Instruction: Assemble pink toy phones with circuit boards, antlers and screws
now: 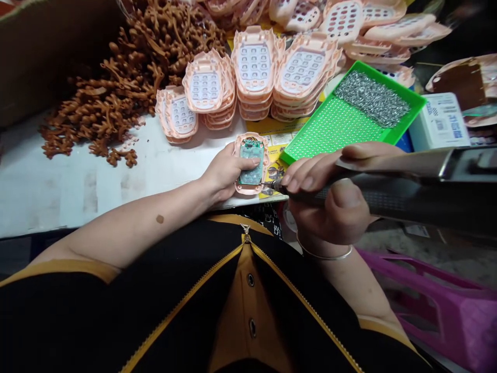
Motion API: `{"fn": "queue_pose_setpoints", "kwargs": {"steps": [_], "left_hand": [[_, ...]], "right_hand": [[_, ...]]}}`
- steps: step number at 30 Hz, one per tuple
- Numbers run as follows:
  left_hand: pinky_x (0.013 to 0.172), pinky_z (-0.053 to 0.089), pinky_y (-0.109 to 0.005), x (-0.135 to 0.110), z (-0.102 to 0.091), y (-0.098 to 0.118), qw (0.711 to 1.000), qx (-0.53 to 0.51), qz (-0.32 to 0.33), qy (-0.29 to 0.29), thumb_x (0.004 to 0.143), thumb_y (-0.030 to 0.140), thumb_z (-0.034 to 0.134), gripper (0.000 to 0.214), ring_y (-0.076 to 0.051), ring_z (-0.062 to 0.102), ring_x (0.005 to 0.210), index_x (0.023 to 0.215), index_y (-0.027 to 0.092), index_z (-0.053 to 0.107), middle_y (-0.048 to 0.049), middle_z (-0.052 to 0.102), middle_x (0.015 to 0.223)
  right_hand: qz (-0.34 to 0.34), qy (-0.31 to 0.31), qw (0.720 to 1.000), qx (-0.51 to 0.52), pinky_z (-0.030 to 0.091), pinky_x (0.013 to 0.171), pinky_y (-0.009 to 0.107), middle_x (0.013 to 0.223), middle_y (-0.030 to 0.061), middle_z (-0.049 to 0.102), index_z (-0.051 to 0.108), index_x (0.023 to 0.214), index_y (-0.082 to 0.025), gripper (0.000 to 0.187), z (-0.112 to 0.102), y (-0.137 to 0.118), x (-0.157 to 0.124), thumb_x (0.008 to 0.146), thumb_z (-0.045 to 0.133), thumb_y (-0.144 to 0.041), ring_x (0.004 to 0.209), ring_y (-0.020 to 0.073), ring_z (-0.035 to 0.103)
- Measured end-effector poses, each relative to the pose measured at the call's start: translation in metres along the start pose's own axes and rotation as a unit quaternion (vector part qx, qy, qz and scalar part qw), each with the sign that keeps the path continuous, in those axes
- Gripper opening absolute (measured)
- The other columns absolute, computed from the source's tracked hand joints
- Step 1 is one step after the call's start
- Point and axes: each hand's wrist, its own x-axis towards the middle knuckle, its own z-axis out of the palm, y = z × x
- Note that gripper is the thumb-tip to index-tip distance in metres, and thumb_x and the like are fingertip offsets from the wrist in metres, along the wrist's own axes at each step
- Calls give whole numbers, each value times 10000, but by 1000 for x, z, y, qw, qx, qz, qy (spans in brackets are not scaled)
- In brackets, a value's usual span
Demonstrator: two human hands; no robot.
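Observation:
My left hand (225, 171) presses down on a pink toy-phone shell (251, 190) with a green circuit board (251, 160) seated in it, at the table's near edge. My right hand (330, 191) is wrapped around a dark electric screwdriver (407, 194). The screwdriver's bit touches the lower right corner of the shell. A thin bangle sits on my right wrist.
Stacks of pink keypad shells (254, 67) stand behind the work spot. To the right, a green tray (404, 132) holds a heap of small screws (370, 98). Brown plastic sprues (128, 83) pile up at the back left. A white box (442, 122) and a purple crate (446, 305) lie further right.

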Motion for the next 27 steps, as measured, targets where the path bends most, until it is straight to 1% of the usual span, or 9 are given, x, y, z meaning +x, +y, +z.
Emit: {"fn": "queue_pose_setpoints", "kwargs": {"steps": [2,5,9,12,14,18,23,25,27], "left_hand": [[939,529,-476,0,0,0,1000,-1,-3,-2,622,40,668,366,-233,676,907,968,126,584,-48,689,883],[943,526,-473,0,0,1,1000,-3,-5,-1,632,22,665,361,-222,675,887,969,119,579,-45,682,865],[922,534,-447,0,1,2,1000,-5,-7,-6,633,8,661,361,-196,667,824,966,119,576,-20,658,809],[915,532,-426,-1,1,3,1000,-4,-10,-9,627,9,668,373,-194,665,824,970,123,579,-17,655,807],[915,529,-418,-1,0,2,1000,-1,-12,-10,625,16,674,377,-194,663,837,972,127,579,-19,658,826],[920,527,-417,0,0,2,1000,-7,-13,-11,627,18,671,388,-187,651,840,988,129,581,-25,663,856],[877,536,-411,0,1,2,1000,-2,-12,-12,631,17,665,390,-166,629,763,994,128,575,-20,655,821],[875,531,-410,1,1,2,1000,-3,-12,-12,625,14,664,398,-169,630,765,996,130,579,-19,654,818],[882,526,-413,2,0,1,1000,-4,-12,-12,622,8,661,393,-174,634,773,987,131,580,-21,655,818]], "right_hand": [[-35,7,999,5,468,567,373,616,-22,365,525,749,-292,287,-2,2,-1,887,490,-542,528,167,428],[-32,-8,999,1,478,573,363,603,-28,341,553,728,-291,310,-4,3,-2,888,501,-551,515,159,410],[-33,-20,999,15,493,581,352,609,-24,409,592,751,-286,272,-4,1,-1,900,530,-505,532,156,457],[-45,-29,998,32,483,545,335,595,-24,422,593,742,-275,259,1,-2,1,900,556,-476,522,149,465],[-51,-23,998,39,477,520,330,581,-28,414,572,719,-270,276,4,-3,3,895,568,-482,501,144,450],[-36,-38,998,38,488,526,330,575,-35,415,554,700,-264,305,4,-2,5,894,572,-500,492,140,452],[-1,-58,998,-24,522,598,366,593,-33,430,534,718,-268,382,0,2,3,881,542,-614,534,155,489],[6,-69,997,-19,517,618,361,603,-30,421,521,712,-271,378,1,0,3,908,514,-593,554,155,490],[-2,-62,998,11,491,587,341,599,-33,400,499,693,-269,357,3,-5,6,909,541,-550,534,146,459]]}}
